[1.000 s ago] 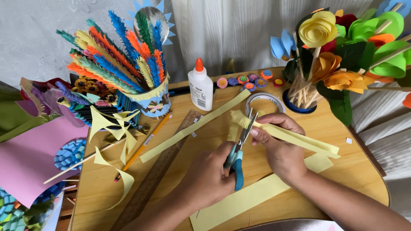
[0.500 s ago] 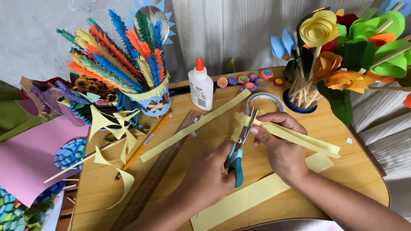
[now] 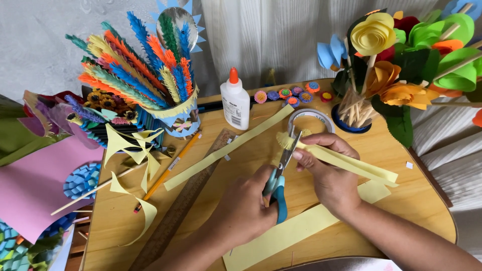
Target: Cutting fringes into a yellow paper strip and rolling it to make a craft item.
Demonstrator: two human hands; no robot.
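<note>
Left hand (image 3: 246, 206) is gripping the blue-handled scissors (image 3: 279, 175) at lower centre, blades pointing up and biting into the fringed end of a folded yellow paper strip (image 3: 346, 163). Right hand (image 3: 329, 170) is pinching that strip just right of the blades; the strip is running off toward the right. Lying on the wooden tabletop (image 3: 401, 200): a long yellow strip (image 3: 231, 145) running diagonally at centre, wooden ruler (image 3: 186, 200) below it, glue bottle (image 3: 235, 103) upper centre, tape roll (image 3: 311, 119) just above the right hand.
</note>
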